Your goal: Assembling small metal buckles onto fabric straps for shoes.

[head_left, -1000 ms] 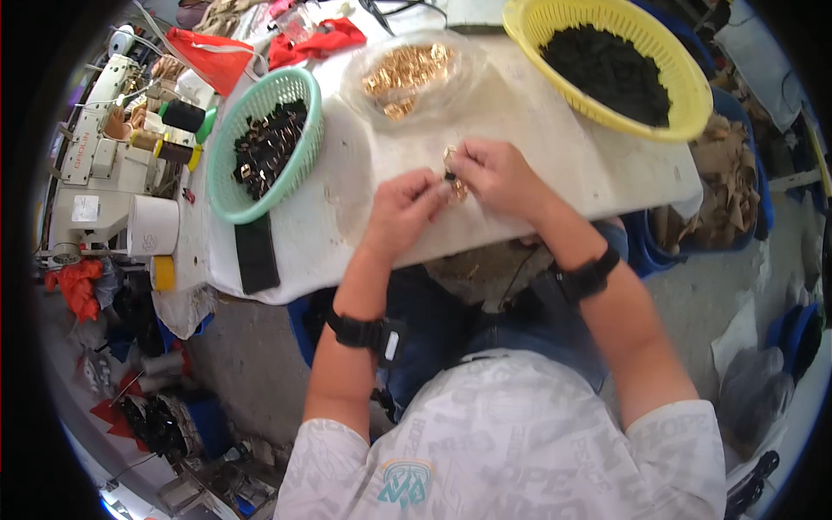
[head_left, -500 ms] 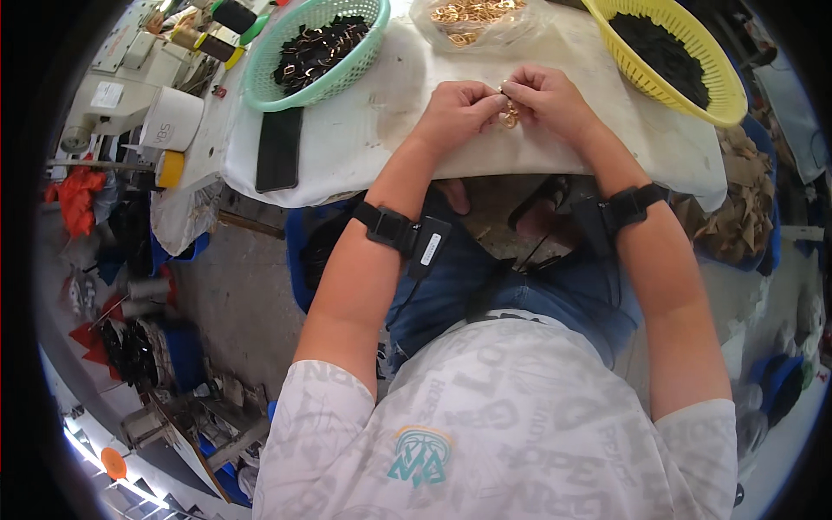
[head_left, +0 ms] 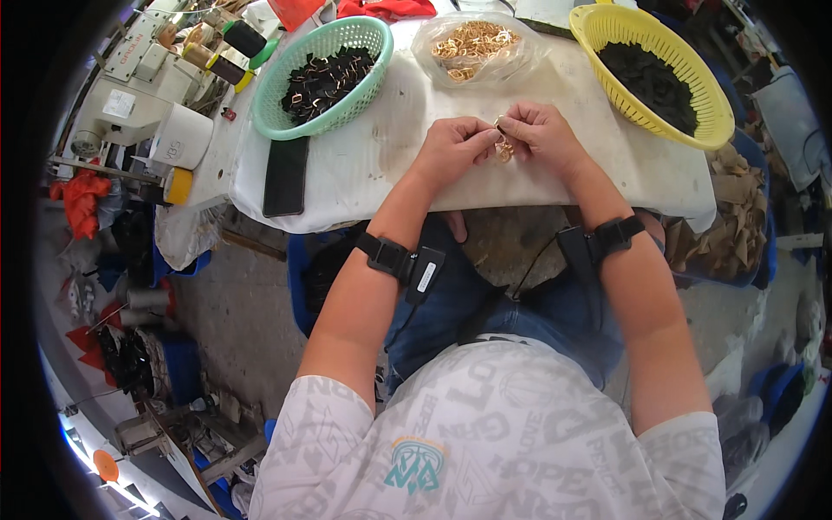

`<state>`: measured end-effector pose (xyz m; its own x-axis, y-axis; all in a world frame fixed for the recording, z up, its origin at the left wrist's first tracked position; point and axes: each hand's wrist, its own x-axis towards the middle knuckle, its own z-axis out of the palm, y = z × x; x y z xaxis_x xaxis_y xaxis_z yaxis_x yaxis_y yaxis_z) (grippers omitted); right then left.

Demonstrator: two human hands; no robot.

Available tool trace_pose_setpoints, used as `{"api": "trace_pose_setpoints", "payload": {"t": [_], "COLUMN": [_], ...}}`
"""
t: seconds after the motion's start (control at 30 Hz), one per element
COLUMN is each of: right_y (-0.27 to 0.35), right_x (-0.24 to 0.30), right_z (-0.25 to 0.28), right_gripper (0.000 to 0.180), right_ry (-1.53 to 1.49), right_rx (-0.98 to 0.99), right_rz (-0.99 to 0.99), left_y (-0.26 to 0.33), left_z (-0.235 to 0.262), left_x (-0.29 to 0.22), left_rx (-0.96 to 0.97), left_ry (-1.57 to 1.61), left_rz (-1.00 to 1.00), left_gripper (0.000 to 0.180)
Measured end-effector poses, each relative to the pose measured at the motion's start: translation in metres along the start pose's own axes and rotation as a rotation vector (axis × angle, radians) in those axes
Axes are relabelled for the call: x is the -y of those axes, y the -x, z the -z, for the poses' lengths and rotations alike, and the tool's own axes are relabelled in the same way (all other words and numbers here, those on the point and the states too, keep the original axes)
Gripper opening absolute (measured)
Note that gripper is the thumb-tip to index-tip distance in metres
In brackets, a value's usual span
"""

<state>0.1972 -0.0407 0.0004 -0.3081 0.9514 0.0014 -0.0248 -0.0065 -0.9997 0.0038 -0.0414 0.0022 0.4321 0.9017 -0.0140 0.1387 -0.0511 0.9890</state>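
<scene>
My left hand (head_left: pixel 455 149) and my right hand (head_left: pixel 542 137) meet above the front part of the white-covered table, both closed in a pinch with fingertips nearly touching. Small gold metal buckles (head_left: pixel 504 152) dangle just below the fingertips, and a gold loop shows at the tip of the right thumb and finger. Whatever the left fingertips pinch is too small and covered to name. Beyond the hands lies a clear plastic bag (head_left: pixel 530 65) of loose gold buckles (head_left: pixel 472 43). Black strap pieces with gold buckles (head_left: pixel 325 82) fill a green basket (head_left: pixel 373 100) at the far left.
A yellow basket (head_left: pixel 712 108) of black strips (head_left: pixel 650 82) stands at the far right. Left of my hands lies a black phone (head_left: pixel 285 178), below the green basket. Sewing equipment with thread spools (head_left: pixel 241 36) is at the left. A blue bin of brown scraps (head_left: pixel 724 212) stands beside the table's right edge.
The whole scene sits lower in the picture, as the head view has tilted. My hands stay together, still pinching, with the gold buckles hanging between them.
</scene>
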Motion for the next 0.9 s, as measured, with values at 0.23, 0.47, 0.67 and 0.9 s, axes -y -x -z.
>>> {"api": "trace_pose_setpoints", "payload": {"t": [0.23, 0.47, 0.67, 0.9], "right_y": [0.005, 0.003, 0.009, 0.007], "right_x": [-0.002, 0.001, 0.003, -0.009], "right_z": [-0.003, -0.009, -0.009, -0.015], "right_gripper": [0.018, 0.017, 0.021, 0.023], "right_ry": [0.092, 0.054, 0.175, -0.009], "right_rx": [-0.047, -0.063, -0.184, -0.207], "right_rz": [0.034, 0.071, 0.105, 0.118], "left_y": [0.001, 0.001, 0.000, 0.007], "left_z": [-0.003, -0.002, -0.012, -0.016], "left_x": [-0.001, -0.007, -0.003, -0.007], "left_rx": [-0.019, -0.008, -0.064, -0.129], "left_ry": [0.013, -0.076, -0.060, -0.034], "left_rz": [-0.002, 0.038, -0.045, -0.027], "left_gripper": [0.017, 0.019, 0.017, 0.017]}}
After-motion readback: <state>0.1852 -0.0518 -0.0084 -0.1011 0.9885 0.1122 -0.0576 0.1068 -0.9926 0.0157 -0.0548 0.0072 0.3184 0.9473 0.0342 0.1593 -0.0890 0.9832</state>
